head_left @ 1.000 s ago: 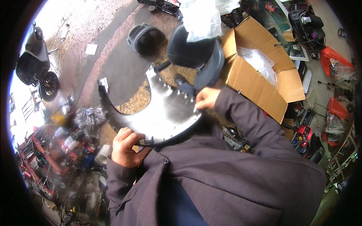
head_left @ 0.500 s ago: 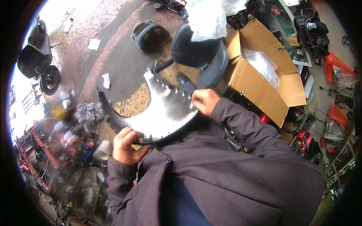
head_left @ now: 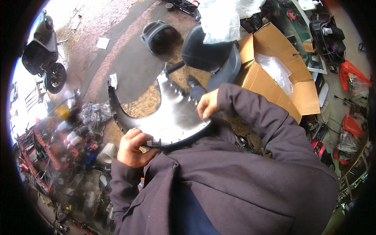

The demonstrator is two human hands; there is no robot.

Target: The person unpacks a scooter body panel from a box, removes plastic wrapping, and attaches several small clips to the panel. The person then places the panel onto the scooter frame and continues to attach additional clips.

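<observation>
A curved, silver-grey panel (head_left: 172, 115), shaped like a fender with a deep rounded cutout, lies in front of my body. Small studs or clips line its right edge. At its near left corner my left hand (head_left: 135, 147) is closed on the panel's edge, thumb below and fingers over it. My right hand (head_left: 208, 103) is at the right edge, fingers bent and pinched together with their tips down at the panel. Whatever is between those fingertips is too small or hidden to make out.
An open cardboard box (head_left: 270, 88) with clear plastic inside stands to the right. Beyond the panel are a black padded chair (head_left: 203, 51) and a dark rounded case (head_left: 156, 37). Cluttered parts (head_left: 66, 156) cover the left floor; a scooter (head_left: 45, 58) stands far left.
My right hand has shifted inward over the panel's right edge, its fingers now pointing down. My left hand keeps its grip. The view has moved slightly, with the surroundings sliding right.
</observation>
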